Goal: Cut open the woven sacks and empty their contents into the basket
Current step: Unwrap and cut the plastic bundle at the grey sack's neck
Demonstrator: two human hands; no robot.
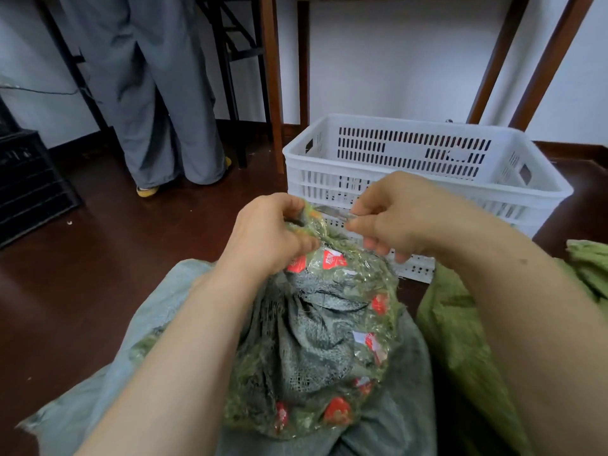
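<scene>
A grey-green woven sack [316, 343] stands in front of me, its bunched neck wrapped in clear tape with red printed marks. My left hand [266, 235] grips the taped top of the neck. My right hand [391, 215] holds a thin metal blade [332, 212] whose tip reaches the tape just beside the left hand's fingers. Behind both hands a white slotted plastic basket [460, 166] stands on the floor, and nothing shows inside it. How much of the neck is cut stays hidden by my fingers.
A light green sack [460, 334] lies at my right, more green sacking [589, 258] beyond it. A person in wide grey trousers [164, 103] stands at the back left. A black crate [26, 182] is at far left. Wooden table legs [273, 83] rise behind the basket.
</scene>
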